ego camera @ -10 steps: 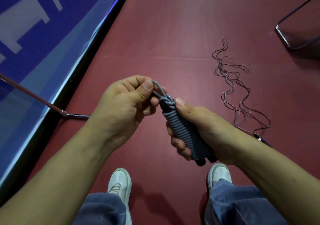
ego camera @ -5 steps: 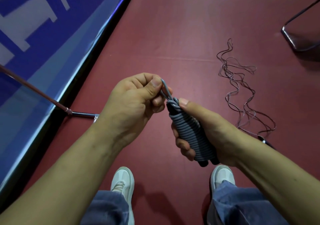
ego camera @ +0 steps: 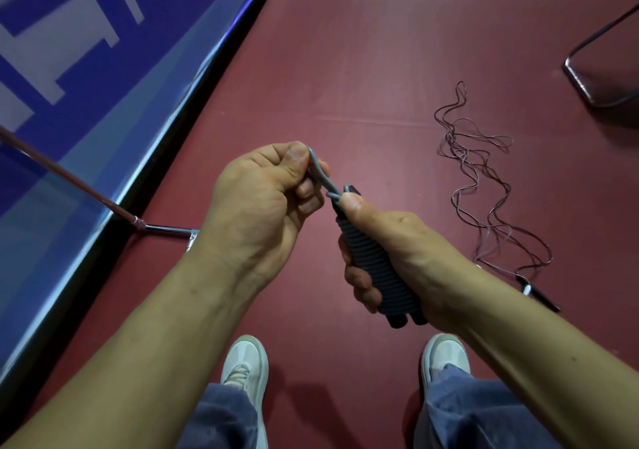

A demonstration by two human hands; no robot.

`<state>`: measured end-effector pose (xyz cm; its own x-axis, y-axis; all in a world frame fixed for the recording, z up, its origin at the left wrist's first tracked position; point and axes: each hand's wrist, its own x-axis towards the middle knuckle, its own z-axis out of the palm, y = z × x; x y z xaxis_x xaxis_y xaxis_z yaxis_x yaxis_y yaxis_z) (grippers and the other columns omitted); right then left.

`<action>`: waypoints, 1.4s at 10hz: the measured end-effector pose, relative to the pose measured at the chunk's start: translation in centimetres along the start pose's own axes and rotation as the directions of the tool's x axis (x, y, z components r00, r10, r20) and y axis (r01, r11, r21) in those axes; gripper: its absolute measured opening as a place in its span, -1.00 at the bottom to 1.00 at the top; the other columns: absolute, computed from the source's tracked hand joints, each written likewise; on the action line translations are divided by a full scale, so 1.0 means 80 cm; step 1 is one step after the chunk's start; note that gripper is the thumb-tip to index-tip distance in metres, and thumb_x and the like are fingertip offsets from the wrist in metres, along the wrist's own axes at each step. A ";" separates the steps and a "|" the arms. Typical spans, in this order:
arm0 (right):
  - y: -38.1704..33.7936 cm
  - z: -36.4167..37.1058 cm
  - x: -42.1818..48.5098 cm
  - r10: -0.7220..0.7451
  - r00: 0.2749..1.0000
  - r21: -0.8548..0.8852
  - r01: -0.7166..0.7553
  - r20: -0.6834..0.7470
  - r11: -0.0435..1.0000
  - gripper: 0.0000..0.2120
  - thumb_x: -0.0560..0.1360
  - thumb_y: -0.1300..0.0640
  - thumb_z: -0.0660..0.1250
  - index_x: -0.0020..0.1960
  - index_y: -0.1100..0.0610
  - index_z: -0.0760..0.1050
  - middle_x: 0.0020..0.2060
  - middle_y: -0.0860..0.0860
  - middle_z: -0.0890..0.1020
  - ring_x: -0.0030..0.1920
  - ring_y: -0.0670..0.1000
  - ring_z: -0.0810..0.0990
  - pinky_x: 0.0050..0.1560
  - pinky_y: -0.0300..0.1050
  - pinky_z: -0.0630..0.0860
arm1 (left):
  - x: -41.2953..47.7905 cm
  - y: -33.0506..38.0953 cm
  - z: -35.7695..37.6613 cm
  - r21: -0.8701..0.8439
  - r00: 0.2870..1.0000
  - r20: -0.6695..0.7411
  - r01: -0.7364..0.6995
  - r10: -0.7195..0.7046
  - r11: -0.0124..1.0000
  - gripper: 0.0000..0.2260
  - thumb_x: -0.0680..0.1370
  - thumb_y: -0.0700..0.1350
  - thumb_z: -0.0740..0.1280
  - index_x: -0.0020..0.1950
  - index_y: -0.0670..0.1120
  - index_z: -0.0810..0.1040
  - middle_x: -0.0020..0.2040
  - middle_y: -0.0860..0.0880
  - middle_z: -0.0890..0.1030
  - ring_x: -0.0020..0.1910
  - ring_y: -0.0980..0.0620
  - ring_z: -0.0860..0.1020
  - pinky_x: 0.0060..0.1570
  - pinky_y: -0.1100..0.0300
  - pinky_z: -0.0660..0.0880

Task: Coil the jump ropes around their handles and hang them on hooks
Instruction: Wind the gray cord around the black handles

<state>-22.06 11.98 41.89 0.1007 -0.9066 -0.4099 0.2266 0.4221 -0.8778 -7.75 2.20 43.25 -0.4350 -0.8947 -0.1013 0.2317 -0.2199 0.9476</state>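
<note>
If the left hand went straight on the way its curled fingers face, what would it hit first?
Likely the thumb of the right hand, atop the coiled jump rope; the left hand, pinching the rope's loop, sits just beside it.

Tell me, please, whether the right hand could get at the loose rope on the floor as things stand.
Probably not yet: the right hand grips the coiled grey rope, and the loose rope lies down on the floor to its right, apart from it. Nothing blocks the way, though.

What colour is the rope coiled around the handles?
Grey coiled jump rope on black handles; head view.
</note>
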 end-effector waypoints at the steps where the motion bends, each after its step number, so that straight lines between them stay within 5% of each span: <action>1: 0.001 0.001 0.003 0.000 1.000 -0.008 0.000 -0.011 1.000 -0.48 0.47 -0.33 0.34 -0.25 0.15 0.46 -0.43 0.17 0.43 -0.49 0.07 0.36 -0.42 -0.10 0.34 | -0.003 0.004 0.002 0.000 1.000 -0.020 -0.010 0.010 1.000 -0.81 0.67 -0.26 0.20 -0.13 -0.19 0.48 -0.23 -0.14 0.47 -0.43 0.16 0.49 -0.33 0.26 0.47; 3: 0.002 0.006 0.003 -0.052 0.998 -0.012 0.052 0.036 0.999 -0.47 0.52 -0.34 0.30 -0.03 0.16 0.54 -0.42 0.22 0.54 -0.50 0.09 0.47 -0.41 -0.12 0.45 | -0.006 0.007 0.014 0.040 0.998 -0.055 -0.022 0.024 0.999 -0.77 0.68 -0.24 0.20 -0.15 -0.23 0.51 -0.37 -0.07 0.56 -0.41 0.06 0.42 -0.35 0.19 0.40; 4: -0.003 0.013 0.004 -0.069 0.996 -0.015 0.070 0.048 0.997 -0.55 0.54 -0.26 0.26 0.17 0.09 0.49 -0.33 0.28 0.62 -0.47 0.15 0.57 -0.37 -0.05 0.53 | -0.005 0.008 0.011 0.014 0.997 -0.073 0.017 -0.016 1.000 -0.77 0.69 -0.21 0.20 -0.13 -0.22 0.50 -0.31 -0.10 0.57 -0.37 0.03 0.51 -0.33 0.23 0.50; 5: -0.007 0.017 0.005 -0.050 0.998 -0.015 0.051 0.045 0.999 -0.62 0.52 -0.22 0.31 0.17 0.04 0.48 -0.24 0.32 0.66 -0.36 0.25 0.65 -0.26 0.06 0.59 | -0.004 0.009 0.005 0.038 0.997 -0.077 0.022 -0.019 0.999 -0.77 0.69 -0.17 0.20 -0.12 -0.21 0.52 -0.26 -0.12 0.57 -0.31 0.01 0.54 -0.24 0.21 0.56; 7: -0.010 0.022 0.015 -0.075 0.997 -0.042 0.075 -0.009 0.996 -0.60 0.58 -0.01 0.34 0.20 0.31 0.41 -0.16 0.26 0.69 -0.17 0.27 0.68 -0.03 0.18 0.59 | -0.004 0.009 -0.001 0.121 0.997 -0.074 0.003 0.006 0.993 -0.78 0.69 -0.18 0.22 -0.12 -0.19 0.53 -0.26 -0.09 0.58 -0.35 0.04 0.54 -0.29 0.20 0.53; 8: -0.011 0.028 0.020 -0.099 0.995 -0.051 0.098 -0.019 0.994 -0.67 0.64 0.07 0.31 0.20 0.34 0.46 -0.31 0.17 0.55 -0.38 0.10 0.50 -0.33 -0.04 0.46 | -0.005 0.012 -0.004 0.113 0.996 -0.087 -0.012 0.022 0.994 -0.79 0.68 -0.20 0.24 -0.14 -0.17 0.53 -0.29 -0.07 0.59 -0.36 0.05 0.52 -0.31 0.18 0.49; 11: -0.024 0.047 0.029 -0.213 0.976 -0.022 0.213 -0.033 0.977 -0.75 0.59 0.11 0.35 0.01 0.33 0.47 -0.42 0.17 0.44 -0.46 0.08 0.40 -0.39 -0.06 0.36 | -0.005 0.033 -0.014 -0.073 0.983 -0.174 -0.063 0.049 0.995 -0.81 0.67 -0.21 0.24 -0.11 -0.24 0.53 -0.32 -0.09 0.60 -0.34 0.04 0.55 -0.27 0.22 0.57; 13: -0.074 0.091 0.031 -0.304 0.948 -0.008 0.306 0.090 0.952 -0.59 0.57 -0.07 0.39 0.08 0.31 0.53 -0.32 0.23 0.54 -0.40 0.12 0.48 -0.37 -0.06 0.45 | -0.010 0.109 -0.037 0.130 0.976 -0.084 -0.188 0.200 0.973 -0.79 0.67 -0.21 0.24 -0.14 -0.23 0.54 -0.26 -0.17 0.57 -0.31 -0.06 0.50 -0.31 0.12 0.45; 14: -0.109 0.127 0.031 -0.279 0.941 0.125 0.259 0.190 0.958 -0.55 0.51 -0.17 0.28 0.09 0.22 0.55 -0.32 0.21 0.52 -0.40 0.12 0.47 -0.34 -0.06 0.44 | -0.019 0.167 -0.051 0.253 0.954 -0.081 -0.261 0.289 0.932 -0.80 0.66 -0.21 0.26 -0.13 -0.21 0.58 -0.23 -0.13 0.62 -0.21 -0.08 0.53 -0.11 0.00 0.46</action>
<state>-13.92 6.01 51.09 0.2153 -0.9720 -0.0942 0.3638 0.1694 -0.9159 -0.47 -0.94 54.82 -0.2773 -0.9486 0.1524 0.1094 0.1264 0.9859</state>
